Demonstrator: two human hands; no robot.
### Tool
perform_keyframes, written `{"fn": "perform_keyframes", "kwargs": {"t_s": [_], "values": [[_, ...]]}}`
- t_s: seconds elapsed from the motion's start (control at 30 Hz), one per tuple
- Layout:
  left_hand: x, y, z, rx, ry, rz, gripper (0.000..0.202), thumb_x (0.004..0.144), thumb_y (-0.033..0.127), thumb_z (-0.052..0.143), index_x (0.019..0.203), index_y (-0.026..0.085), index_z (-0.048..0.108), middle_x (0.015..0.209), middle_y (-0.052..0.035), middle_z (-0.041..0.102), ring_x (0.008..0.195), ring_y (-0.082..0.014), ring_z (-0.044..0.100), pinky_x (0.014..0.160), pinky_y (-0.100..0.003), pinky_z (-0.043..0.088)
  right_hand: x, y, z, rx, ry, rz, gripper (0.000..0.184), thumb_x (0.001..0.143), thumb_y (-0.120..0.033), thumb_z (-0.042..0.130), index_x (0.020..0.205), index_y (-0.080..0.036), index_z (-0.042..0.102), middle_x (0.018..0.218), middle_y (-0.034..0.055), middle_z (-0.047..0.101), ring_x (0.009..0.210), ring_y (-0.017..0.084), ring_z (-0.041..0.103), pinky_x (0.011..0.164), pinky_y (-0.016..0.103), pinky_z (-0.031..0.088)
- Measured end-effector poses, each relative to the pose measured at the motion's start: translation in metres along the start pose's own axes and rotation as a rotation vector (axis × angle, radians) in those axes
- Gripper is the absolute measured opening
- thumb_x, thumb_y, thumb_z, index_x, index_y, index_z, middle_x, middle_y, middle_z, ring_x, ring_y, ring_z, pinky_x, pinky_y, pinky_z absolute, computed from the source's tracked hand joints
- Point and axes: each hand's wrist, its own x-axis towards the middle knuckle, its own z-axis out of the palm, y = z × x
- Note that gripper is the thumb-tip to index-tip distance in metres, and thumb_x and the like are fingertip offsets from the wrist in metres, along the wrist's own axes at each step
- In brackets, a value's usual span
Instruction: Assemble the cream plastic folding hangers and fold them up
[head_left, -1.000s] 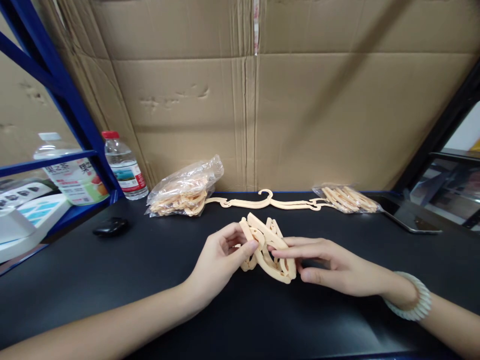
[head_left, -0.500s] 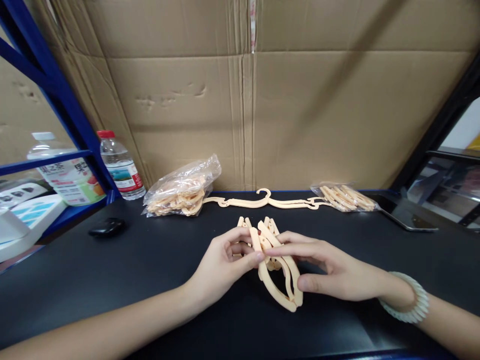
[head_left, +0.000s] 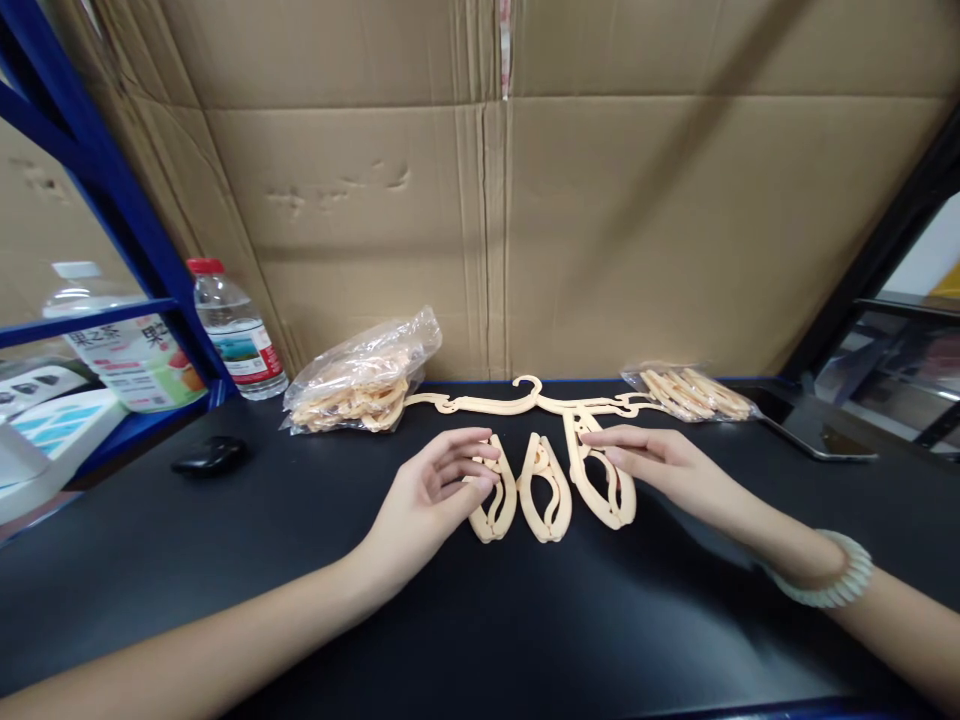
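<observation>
Three beige clothespins that look like folded hangers are in the middle of the black table. My right hand [head_left: 652, 460] pinches the upper end of the right clothespin [head_left: 624, 500], which is tilted and slightly above or on the table; I cannot tell which. The middle clothespin [head_left: 556, 500] lies with its narrow end away from me, untouched. Beside and partly over the left clothespin [head_left: 507, 500] is my left hand [head_left: 435, 485], its fingers curved and apart. Behind them stretches an unfolded beige hanger [head_left: 495, 406] with a hook.
A clear bag of beige pieces [head_left: 360, 385] lies back left, another bag [head_left: 690, 392] back right beside a phone [head_left: 817, 430]. To the left are a black mouse [head_left: 210, 456] and a water bottle [head_left: 240, 335]. A cardboard wall [head_left: 360, 220] closes the back.
My right hand has carried the clothespin right and away from me, to beside the other two. My left hand has let go of it and moved slightly left.
</observation>
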Motion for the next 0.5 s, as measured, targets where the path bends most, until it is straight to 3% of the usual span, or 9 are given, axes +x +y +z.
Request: {"fn": "perform_keyframes", "kwargs": {"t_s": [0.13,0.27,0.5], "values": [[0.0030,-0.0042,-0.0056,0.034,0.024,-0.002,0.036,0.078,0.027,0.072,0.110,0.017,0.060,0.102,-0.0077,0.066,0.090,-0.0184,0.063,0.087,-0.034,0.052,0.0015,0.0120,-0.0005,-0.265,-0.015,-0.025,0.044,0.092,-0.051,0.047,0.117,-0.021,0.065,0.119,0.0107,0.065,0.103,0.027,0.061,0.090,0.045,0.050],[0.0060,-0.0060,-0.0084,0.068,0.045,0.006,0.031,0.077,0.026,0.072,0.105,0.017,0.063,0.097,-0.0060,0.066,0.088,-0.0180,0.062,0.085,-0.033,0.052,-0.0017,0.0097,-0.0020,-0.490,-0.111,-0.113,0.043,0.095,-0.049,0.043,0.126,-0.023,0.057,0.112,0.0094,0.062,0.103,0.024,0.057,0.094,0.044,0.046],[0.0085,-0.0051,-0.0077,0.098,0.070,-0.025,0.028,0.075,0.026,0.072,0.100,0.016,0.065,0.094,-0.0062,0.068,0.087,-0.0183,0.063,0.083,-0.032,0.051,-0.0025,0.0041,-0.0045,-0.581,-0.178,-0.146,0.040,0.096,-0.048,0.040,0.120,-0.021,0.058,0.100,0.0088,0.058,0.094,0.023,0.056,0.089,0.043,0.047]]}}
